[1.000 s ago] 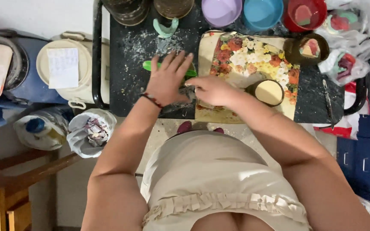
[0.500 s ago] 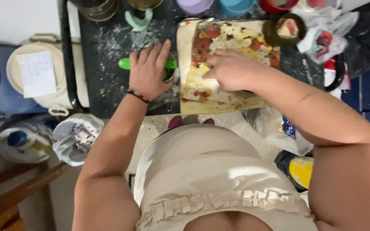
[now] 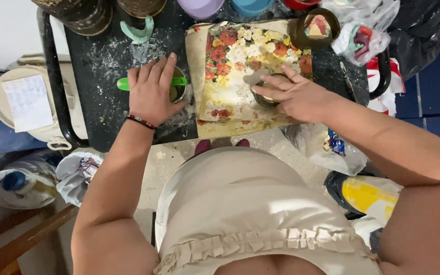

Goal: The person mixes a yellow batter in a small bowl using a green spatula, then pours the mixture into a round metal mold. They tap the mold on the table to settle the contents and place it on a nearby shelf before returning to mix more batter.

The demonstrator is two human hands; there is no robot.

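Shifted since half a second back: right hand [image 3: 294, 97] now further out over the flower-printed board [image 3: 240, 76], fingers spread across a small round tin [image 3: 267, 91] sitting on it; left hand [image 3: 151, 94] much where it was, a little lower on the table. View also tipped, so more of the black work table [image 3: 98, 61] shows.

Left hand cupped around a small metal cup [image 3: 178, 90], palm down, fingers curled over the rim, with a green-handled tool [image 3: 128, 84] lying across the cup and poking out to the left under the knuckles. Right hand laid flat and fairly wide on the tin, fingertips pointing left, pressing down rather than lifting; whether the tin is truly pinched cannot be told. Board lying at the table's near edge, just beside the cup, its lower border smeared pale.

Worth doing well, as a judgement: keep the cup steady with the left so nothing tips onto the print, keep the tin level and pressed evenly, and mind the board's overhang at the near edge. Above, a brown bowl [image 3: 317, 25] and plastic bags [image 3: 362, 30] close by; elbows best kept clear.
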